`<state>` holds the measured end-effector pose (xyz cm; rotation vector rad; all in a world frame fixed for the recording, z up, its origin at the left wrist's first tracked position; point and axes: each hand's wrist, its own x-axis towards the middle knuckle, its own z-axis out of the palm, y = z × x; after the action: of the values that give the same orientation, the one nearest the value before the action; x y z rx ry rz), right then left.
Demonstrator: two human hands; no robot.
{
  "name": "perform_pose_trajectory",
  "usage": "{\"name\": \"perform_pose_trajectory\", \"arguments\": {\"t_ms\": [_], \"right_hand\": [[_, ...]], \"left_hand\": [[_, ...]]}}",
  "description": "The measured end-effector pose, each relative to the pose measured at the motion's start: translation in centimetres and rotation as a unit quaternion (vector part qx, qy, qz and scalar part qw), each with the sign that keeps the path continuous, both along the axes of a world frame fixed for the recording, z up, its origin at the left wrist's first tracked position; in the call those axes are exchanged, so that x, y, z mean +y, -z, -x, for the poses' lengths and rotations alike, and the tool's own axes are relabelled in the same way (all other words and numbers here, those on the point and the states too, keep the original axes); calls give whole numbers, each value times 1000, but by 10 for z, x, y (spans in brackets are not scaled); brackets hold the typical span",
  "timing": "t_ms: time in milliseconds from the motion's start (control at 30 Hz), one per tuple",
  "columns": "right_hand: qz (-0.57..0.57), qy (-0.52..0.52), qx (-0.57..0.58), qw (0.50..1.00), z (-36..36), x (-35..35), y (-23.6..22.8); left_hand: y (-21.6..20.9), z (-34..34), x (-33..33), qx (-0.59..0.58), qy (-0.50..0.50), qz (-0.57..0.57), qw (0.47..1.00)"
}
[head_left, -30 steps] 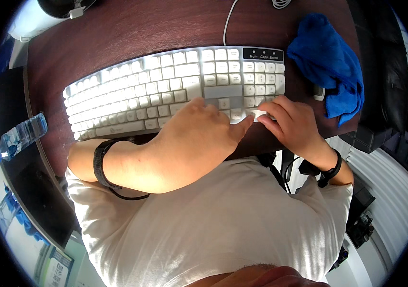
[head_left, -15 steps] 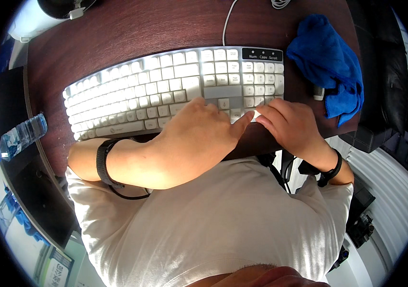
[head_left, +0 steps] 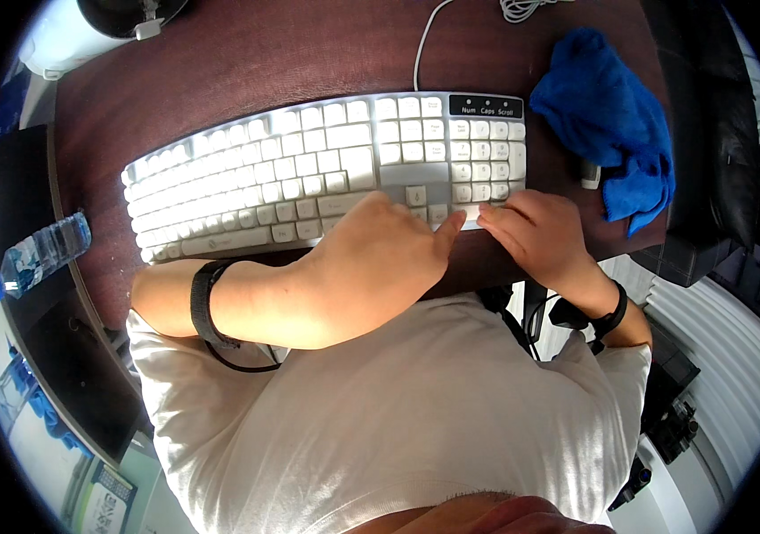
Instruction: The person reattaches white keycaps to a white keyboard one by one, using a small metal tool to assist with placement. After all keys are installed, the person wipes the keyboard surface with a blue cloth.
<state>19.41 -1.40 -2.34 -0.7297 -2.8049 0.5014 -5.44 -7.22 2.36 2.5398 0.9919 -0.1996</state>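
A long white keyboard point(head_left: 411, 173) lies on the dark reddish-brown desk. My left hand point(head_left: 389, 258) reaches across the arrow keys at its front edge. Its fingers curl downward and the thumb stretches toward the number pad's bottom row; what lies under the palm is hidden. At the pad's lower right corner, my right hand point(head_left: 540, 230) has its fingers bent close together, with the fingertips at the bottom keys. Whether a small piece is between them I cannot make out. Black bands circle both wrists.
A crumpled blue cloth point(head_left: 607, 120) lies right of the keyboard, partly over a small pale object point(head_left: 590, 173). A white cable point(head_left: 420, 49) runs to the back, where a coil point(head_left: 522, 9) sits. On the left stand a plastic bottle point(head_left: 46, 254) and, farther back, a white appliance point(head_left: 68, 40).
My left thumb has drawn back slightly to the left, and more of the number pad's lower keys show. The right hand has shifted a little; both hands stay at the keyboard's front edge.
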Motion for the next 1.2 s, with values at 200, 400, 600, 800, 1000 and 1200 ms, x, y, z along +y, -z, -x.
{"name": "perform_pose_trajectory", "arguments": {"t_ms": [200,400,600,800,1000,1200], "right_hand": [[63,148,103,981,-10,12,-6],[166,236,33,957,-17,21,-15],[195,159,-43,967,-9,33,-18],[171,94,-88,977,-8,49,-24],[171,144,-45,974,-12,42,-20],[78,270,-102,954,-43,24,-48]], "left_hand": [[-1,9,6,-36,3,-46,998],[-4,36,0,-55,-154,-78,984],[21,67,-14,-11,-197,-87,977],[36,74,-11,15,-159,-152,975],[28,86,-16,49,-212,-128,968],[28,115,-30,34,-252,-119,960]]}}
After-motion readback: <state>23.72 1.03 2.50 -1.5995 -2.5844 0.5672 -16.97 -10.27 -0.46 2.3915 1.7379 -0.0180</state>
